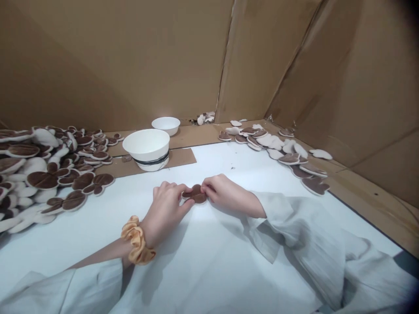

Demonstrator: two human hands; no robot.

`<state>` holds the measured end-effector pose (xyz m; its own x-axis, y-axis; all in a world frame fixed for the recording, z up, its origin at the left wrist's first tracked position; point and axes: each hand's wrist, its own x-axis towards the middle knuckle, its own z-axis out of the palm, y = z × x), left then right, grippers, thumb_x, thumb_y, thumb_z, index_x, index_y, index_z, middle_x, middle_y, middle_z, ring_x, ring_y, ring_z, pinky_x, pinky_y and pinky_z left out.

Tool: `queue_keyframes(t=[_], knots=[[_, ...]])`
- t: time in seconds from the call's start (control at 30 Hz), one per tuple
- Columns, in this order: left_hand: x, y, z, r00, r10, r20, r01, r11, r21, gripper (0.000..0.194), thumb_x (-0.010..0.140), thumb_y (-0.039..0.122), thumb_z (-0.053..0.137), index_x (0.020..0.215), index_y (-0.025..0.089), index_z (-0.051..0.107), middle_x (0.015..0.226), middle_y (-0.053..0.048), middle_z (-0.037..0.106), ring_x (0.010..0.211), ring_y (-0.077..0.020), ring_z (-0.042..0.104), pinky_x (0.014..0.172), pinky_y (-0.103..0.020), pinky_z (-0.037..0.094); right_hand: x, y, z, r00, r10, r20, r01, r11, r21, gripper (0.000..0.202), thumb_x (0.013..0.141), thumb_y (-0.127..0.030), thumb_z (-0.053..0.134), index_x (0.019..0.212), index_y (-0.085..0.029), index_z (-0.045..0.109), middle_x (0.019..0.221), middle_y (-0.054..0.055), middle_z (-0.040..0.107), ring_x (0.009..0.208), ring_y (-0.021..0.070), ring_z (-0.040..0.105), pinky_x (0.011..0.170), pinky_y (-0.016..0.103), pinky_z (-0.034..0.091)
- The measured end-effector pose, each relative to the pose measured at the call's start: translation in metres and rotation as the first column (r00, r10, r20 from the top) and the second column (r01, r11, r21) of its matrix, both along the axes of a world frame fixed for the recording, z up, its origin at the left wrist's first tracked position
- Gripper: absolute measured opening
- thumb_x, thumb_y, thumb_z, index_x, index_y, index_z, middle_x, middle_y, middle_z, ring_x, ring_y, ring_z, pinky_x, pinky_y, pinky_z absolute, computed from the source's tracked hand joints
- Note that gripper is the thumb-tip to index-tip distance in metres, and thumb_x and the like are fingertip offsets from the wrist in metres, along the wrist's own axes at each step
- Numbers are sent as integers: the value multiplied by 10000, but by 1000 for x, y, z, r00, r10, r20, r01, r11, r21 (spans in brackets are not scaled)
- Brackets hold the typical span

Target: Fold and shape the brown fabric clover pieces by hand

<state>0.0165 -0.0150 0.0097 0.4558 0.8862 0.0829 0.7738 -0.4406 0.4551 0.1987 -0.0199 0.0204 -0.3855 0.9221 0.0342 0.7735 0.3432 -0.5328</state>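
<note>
A brown fabric piece with a pale edge and rounded lobes lies between my hands, at or just above the white work surface. My left hand pinches its left end between thumb and index finger. At its right side, the fingertips of my right hand are pressed together on the piece's edge; whether they hold anything small besides it is hidden. An orange scrunchie circles my left wrist.
On the left a big heap of similar brown and white pieces spreads out. Behind my hands stand a white bowl with a black band and a smaller white bowl. More pieces lie at right. Cardboard walls enclose the back and right.
</note>
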Motion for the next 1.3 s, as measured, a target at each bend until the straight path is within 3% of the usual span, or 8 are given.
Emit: queue_keyframes(t=[0.17,0.37,0.67,0.83,0.93,1.07,1.3], knots=[[3,5,-2,999,-21,48,20,1000,24,226,790,319,513,945,249,662,777,-29,610,891,-236,455,783,-370,296,1,3,5,999,-43,-5,43,998,-47,208,755,-77,395,624,-145,541,578,13,587,524,89,478,548,198,336],[5,11,-3,993,-95,64,91,993,71,194,785,280,516,879,238,681,665,-8,581,827,-207,460,747,-351,291,8,7,3,993,-84,-87,61,968,-245,196,755,-132,387,685,-142,569,479,-14,556,437,89,496,507,186,379],[4,19,-4,985,-137,109,131,990,60,186,779,253,502,823,246,683,643,6,592,807,-194,481,775,-359,295,15,4,11,992,-98,-83,78,972,-224,201,751,-146,428,682,-122,615,476,-17,556,457,90,483,511,197,377],[7,24,-1,982,-146,119,144,989,32,196,768,231,499,798,246,692,622,4,587,817,-197,497,796,-364,306,19,8,18,963,-197,-184,193,980,-44,214,805,-204,463,816,-117,659,752,38,655,593,99,547,569,212,397],[8,25,1,979,-161,121,160,987,17,193,765,231,504,801,241,693,623,2,585,804,-197,497,790,-358,318,11,4,12,964,-138,-227,148,989,28,185,799,-245,528,873,-132,654,873,53,648,682,111,554,618,223,415],[7,25,2,977,-174,122,174,985,11,190,773,239,499,801,233,687,632,-2,577,807,-200,493,771,-353,324,0,-5,-1,975,-30,-220,43,998,52,130,734,-237,649,834,-153,642,832,23,577,699,108,527,647,225,419],[7,24,1,981,-148,122,151,988,-16,178,776,253,498,797,224,673,612,0,557,800,-200,494,783,-364,335,3,-13,-10,973,-54,-223,78,992,99,56,797,-212,595,794,-175,638,856,11,531,754,109,543,725,242,423]])
